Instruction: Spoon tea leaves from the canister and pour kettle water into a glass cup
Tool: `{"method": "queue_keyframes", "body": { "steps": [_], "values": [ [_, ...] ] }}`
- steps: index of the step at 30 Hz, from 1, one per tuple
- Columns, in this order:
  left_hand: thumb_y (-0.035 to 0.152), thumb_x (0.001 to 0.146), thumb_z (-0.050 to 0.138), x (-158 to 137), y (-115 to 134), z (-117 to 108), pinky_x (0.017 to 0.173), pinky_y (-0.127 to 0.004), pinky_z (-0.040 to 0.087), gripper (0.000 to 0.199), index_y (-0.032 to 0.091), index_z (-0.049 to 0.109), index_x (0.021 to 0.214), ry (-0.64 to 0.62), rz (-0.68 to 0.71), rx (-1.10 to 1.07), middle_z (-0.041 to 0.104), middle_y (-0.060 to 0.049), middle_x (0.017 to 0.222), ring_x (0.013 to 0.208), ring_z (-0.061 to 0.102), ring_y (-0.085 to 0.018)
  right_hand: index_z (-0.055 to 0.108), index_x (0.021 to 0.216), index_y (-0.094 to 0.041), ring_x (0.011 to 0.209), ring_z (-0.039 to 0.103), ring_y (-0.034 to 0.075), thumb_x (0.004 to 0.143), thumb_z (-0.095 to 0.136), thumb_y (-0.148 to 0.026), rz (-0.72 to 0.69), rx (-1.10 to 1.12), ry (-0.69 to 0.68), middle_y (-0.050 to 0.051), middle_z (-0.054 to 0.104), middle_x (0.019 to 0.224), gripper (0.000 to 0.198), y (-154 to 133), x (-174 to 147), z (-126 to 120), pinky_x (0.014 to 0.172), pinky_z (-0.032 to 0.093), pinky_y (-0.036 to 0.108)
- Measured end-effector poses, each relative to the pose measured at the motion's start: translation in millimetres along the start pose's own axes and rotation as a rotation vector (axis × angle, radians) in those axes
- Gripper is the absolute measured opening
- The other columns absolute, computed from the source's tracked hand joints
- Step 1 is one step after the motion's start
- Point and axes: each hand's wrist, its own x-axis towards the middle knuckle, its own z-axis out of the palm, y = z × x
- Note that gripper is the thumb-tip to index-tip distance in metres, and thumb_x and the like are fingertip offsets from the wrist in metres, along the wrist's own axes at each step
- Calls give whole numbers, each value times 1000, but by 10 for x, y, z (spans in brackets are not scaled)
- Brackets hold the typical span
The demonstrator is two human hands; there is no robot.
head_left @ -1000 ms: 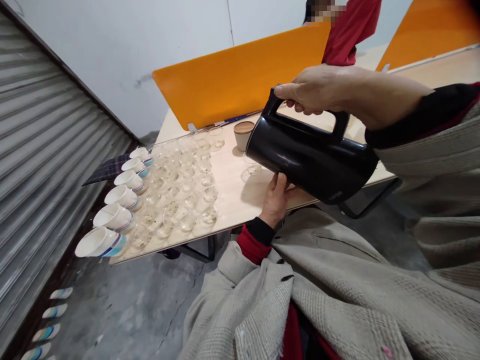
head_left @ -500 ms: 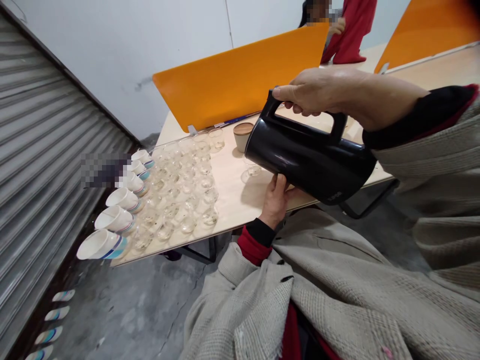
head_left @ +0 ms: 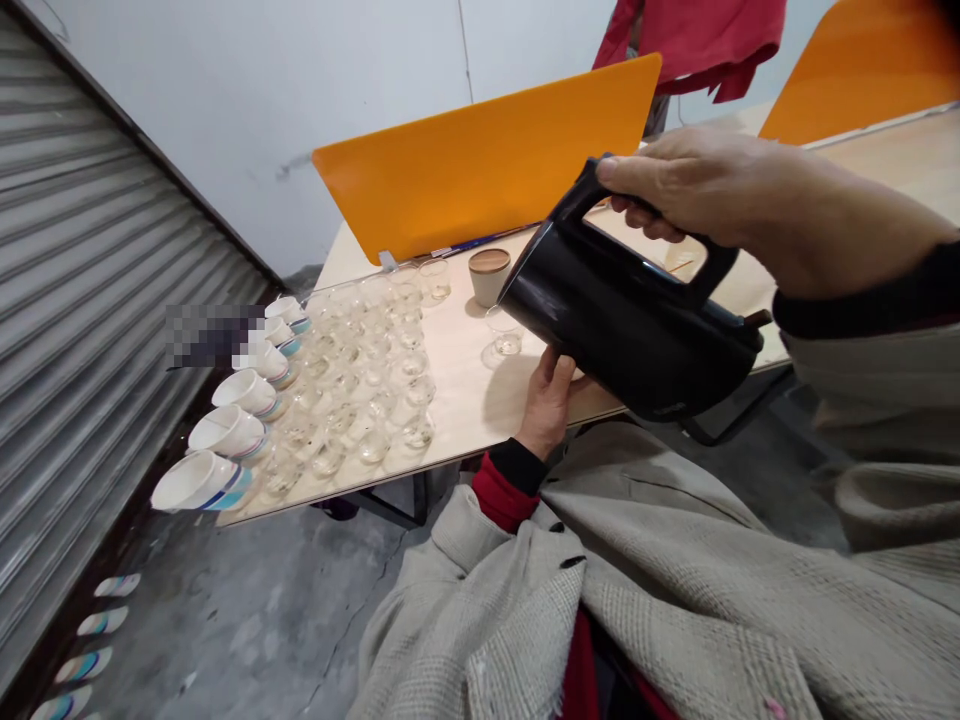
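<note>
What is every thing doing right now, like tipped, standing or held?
Black kettle: tilted, held by the handle.
Right hand: gripping the kettle.
Left hand: resting on the table edge.
Small glass: upright under the spout.
Glass cups: upright in rows.
White cups: tipped sideways.

Rows of small clear glass cups (head_left: 360, 375) stood across the left half of the pale wooden tabletop (head_left: 465, 385). White paper cups with coloured stripes (head_left: 232, 430) lined its left edge. Round beige jar with brown lid (head_left: 488, 276) sat near the far edge, by the orange plastic divider panel (head_left: 480, 160). Grey corrugated roller shutter (head_left: 82, 330) ran beyond the left edge.
</note>
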Motion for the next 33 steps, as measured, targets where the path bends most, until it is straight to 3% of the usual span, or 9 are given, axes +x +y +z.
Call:
{"method": "queue_keyframes", "body": {
  "steps": [1,3,6,10,16,21,26,30,33],
  "values": [
    [58,87,86,-9,25,11,112,-51,57,53,24,76,127,10,-5,-12,69,-8,147,148,56,-35,60,60,-17,43,40,5,107,67,-33,51,-152,-46,-3,49,52,50,-60,-123,-31,42,21,21],
    [49,89,87,-21,63,32,118,-52,53,48,25,76,129,26,-26,-49,70,-7,148,151,54,-34,55,62,-19,46,42,6,110,60,-34,73,-208,-16,-1,50,57,50,-150,-340,-84,43,24,24],
    [42,91,86,-15,64,45,124,-53,47,45,25,76,132,28,-28,-106,70,-7,149,154,52,-32,51,66,-21,47,40,7,109,56,-30,39,-38,84,-1,47,60,45,-158,-488,-137,41,24,25],
    [37,94,85,23,3,29,128,-54,41,50,23,72,140,86,-21,-133,65,-12,157,155,51,-33,50,68,-22,47,37,8,111,53,-28,-27,231,261,-3,43,61,43,-45,-370,-200,38,21,24],
    [41,95,82,4,-2,-10,130,-54,35,59,27,66,150,25,-25,-25,49,-15,170,161,44,-34,47,69,-23,44,37,8,116,43,-35,-179,377,512,-6,42,58,49,11,24,-286,40,22,26],
    [58,94,79,-8,-22,-35,130,-50,35,73,26,59,157,-44,-9,68,44,-17,173,162,41,-33,39,67,-27,43,31,10,119,24,-44,-168,454,658,-8,33,52,57,23,520,-218,42,21,29],
    [63,93,77,21,-83,-65,132,-51,32,75,24,59,155,-133,26,184,50,-17,169,161,43,-32,32,71,-30,49,29,11,118,21,-52,-154,472,638,-8,30,58,53,140,1079,18,47,20,29],
    [62,97,73,21,-84,-85,129,-53,38,69,24,61,154,-156,59,305,57,-18,164,157,49,-33,30,73,-31,51,29,13,113,12,-69,-102,447,638,-9,29,59,58,362,1494,244,47,21,29],
    [61,98,72,13,-88,-103,125,-55,43,70,23,59,155,-169,47,348,58,-20,162,150,57,-34,32,76,-33,50,31,14,111,0,-68,-43,389,676,-10,28,58,59,546,1697,390,46,24,28]
  ]
}}
